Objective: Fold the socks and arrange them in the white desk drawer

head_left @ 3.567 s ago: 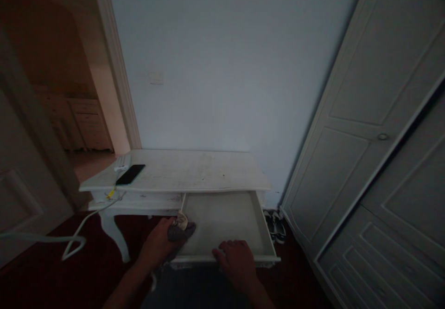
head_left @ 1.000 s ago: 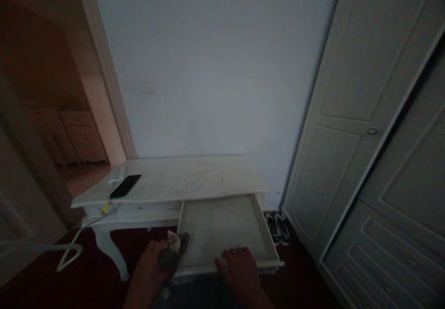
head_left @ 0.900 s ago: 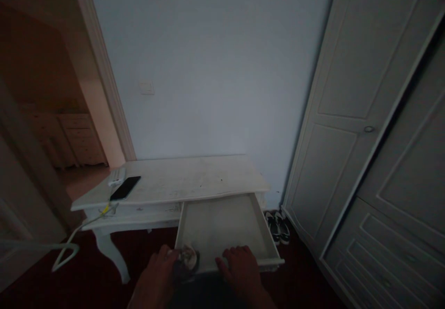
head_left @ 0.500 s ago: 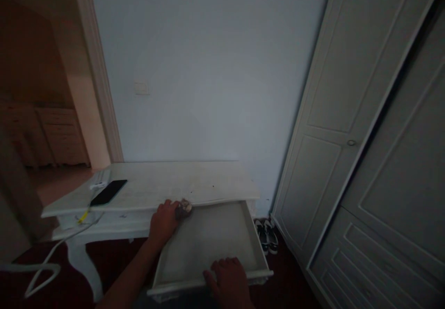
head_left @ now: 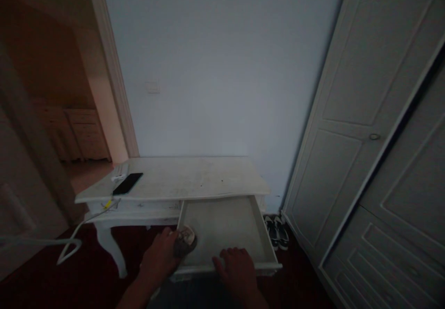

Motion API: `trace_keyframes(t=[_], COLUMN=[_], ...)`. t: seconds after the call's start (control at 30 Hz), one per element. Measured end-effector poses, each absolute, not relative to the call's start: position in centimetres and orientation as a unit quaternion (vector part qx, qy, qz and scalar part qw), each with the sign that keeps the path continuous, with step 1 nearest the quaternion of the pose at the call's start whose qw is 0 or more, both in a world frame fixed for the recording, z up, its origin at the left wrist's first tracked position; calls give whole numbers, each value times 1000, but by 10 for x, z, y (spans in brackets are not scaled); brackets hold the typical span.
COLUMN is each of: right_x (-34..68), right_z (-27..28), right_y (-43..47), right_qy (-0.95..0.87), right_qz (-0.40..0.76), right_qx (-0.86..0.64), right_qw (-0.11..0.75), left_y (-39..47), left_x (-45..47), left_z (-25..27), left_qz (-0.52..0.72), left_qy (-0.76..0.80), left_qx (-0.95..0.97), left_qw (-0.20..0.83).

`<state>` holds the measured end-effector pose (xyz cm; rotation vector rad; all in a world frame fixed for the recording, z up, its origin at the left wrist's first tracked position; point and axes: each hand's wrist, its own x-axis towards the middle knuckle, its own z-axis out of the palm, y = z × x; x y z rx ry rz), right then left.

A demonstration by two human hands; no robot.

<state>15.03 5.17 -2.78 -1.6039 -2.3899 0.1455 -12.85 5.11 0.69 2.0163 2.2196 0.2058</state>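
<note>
My left hand (head_left: 160, 254) is closed around a crumpled grey-brown rag (head_left: 185, 240), held over the left side of a pulled-out white drawer (head_left: 222, 221). Part of the rag is hidden by my fingers. At the drawer's front edge, my right hand (head_left: 237, 268) grips the top of the front panel, with the thumb apart from the curled fingers. The bottom of the drawer shows bare and greyish. It belongs to a white desk (head_left: 194, 175) with curved legs, standing against the wall.
On the desk's left lie a black phone (head_left: 128, 183) and a white cable (head_left: 88, 218) that hangs down to the left. Black-and-white shoes (head_left: 277, 231) stand on the dark red floor. A white wardrobe (head_left: 340, 160) rises at the right; a doorway opens at left.
My left hand has drawn the rag from the drawer's back left corner toward its front left. My right hand stays on the front edge. The view has shifted slightly left.
</note>
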Motion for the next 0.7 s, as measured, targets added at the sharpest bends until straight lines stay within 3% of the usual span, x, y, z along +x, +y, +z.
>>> trace_keyframes(t=[0.23,0.7], right_x=[149,150], right_z=[-18,-16], right_y=[48,47], right_qy=[-818,-817], right_qz=[56,65], right_qx=[-564,-564], right_qw=[99,103], left_y=[131,150], left_x=[-101,-106], left_z=[53,60], left_qz=[95,96], left_qy=[753,763], left_qx=[651,639], left_qw=[-17,-2])
